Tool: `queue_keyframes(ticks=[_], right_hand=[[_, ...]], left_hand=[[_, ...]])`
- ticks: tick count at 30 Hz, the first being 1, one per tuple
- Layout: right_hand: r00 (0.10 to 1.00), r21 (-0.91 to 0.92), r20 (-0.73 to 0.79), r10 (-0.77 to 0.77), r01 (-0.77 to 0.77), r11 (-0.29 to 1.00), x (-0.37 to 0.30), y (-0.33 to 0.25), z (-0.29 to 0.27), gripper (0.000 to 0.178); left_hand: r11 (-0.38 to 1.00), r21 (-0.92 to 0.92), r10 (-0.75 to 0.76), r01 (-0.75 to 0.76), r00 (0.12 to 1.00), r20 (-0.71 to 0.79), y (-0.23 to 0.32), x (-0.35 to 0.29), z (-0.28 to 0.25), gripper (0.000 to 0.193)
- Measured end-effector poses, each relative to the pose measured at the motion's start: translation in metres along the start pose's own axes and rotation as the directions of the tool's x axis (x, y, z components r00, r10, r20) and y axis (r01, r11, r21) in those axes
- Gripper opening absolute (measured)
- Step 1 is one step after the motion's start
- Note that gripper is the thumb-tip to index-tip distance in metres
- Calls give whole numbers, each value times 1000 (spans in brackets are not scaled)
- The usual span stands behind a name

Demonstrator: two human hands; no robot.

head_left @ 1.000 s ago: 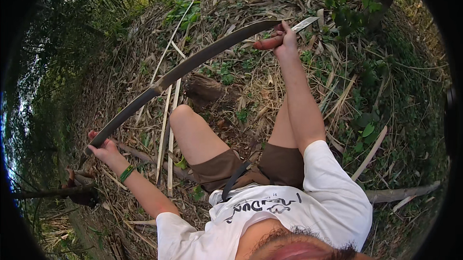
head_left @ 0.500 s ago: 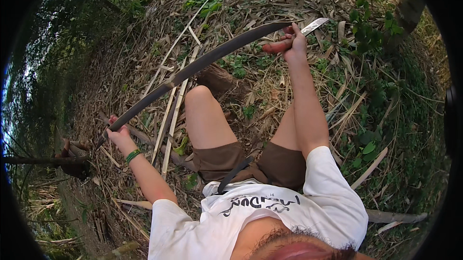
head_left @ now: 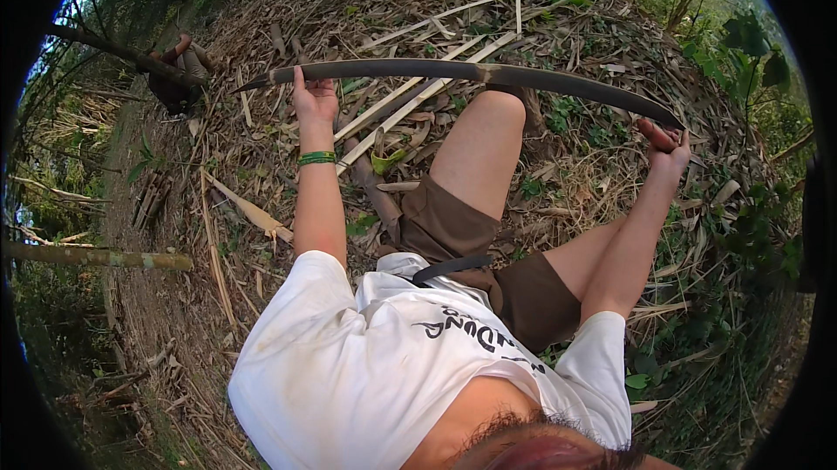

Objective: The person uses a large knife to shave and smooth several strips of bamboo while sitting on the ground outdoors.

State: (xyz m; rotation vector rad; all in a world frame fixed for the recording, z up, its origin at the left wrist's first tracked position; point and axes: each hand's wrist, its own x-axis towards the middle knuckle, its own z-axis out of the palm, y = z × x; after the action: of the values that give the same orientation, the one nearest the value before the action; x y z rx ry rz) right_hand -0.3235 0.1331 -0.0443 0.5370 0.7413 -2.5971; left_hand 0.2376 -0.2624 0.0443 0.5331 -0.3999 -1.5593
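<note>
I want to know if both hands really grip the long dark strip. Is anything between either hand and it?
Nothing visible. The left hand closes on the strip near its pointed end, and the right hand holds the other end. The raised knee sits just under its middle.

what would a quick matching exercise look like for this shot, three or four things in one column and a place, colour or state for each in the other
Things:
1. left hand
2. right hand
3. wristband
4. long dark strip

Descriptions:
A. green, around the left wrist
B. bowed, passing over the raised knee
C. grips the strip near its pointed end
D. holds the strip's far end, at the picture's right

Pairs: 1-C, 2-D, 3-A, 4-B
</note>
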Motion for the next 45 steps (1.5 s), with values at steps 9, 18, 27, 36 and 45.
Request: queue_keyframes(ticks=[9,18,27,36,45], right_hand=[[973,-143,216,79,-48,988,-14,12,24,22],[977,-235,197,87,-39,971,-5,38,37,17],[969,-199,214,126,-84,977,-7,62,44,15],[985,-350,108,135,-90,933,-17,84,49,13],[979,-465,96,179,-115,878,14,86,37,17]], left_hand=[[925,315,-225,213,974,4,-19,-51,-18,29],[997,27,81,-77,973,-216,17,-26,-95,42],[995,77,91,-65,908,-409,-24,-25,-202,54],[999,25,-20,39,848,-530,-68,12,-266,63],[997,-55,14,-53,837,-548,-71,23,-279,66]])
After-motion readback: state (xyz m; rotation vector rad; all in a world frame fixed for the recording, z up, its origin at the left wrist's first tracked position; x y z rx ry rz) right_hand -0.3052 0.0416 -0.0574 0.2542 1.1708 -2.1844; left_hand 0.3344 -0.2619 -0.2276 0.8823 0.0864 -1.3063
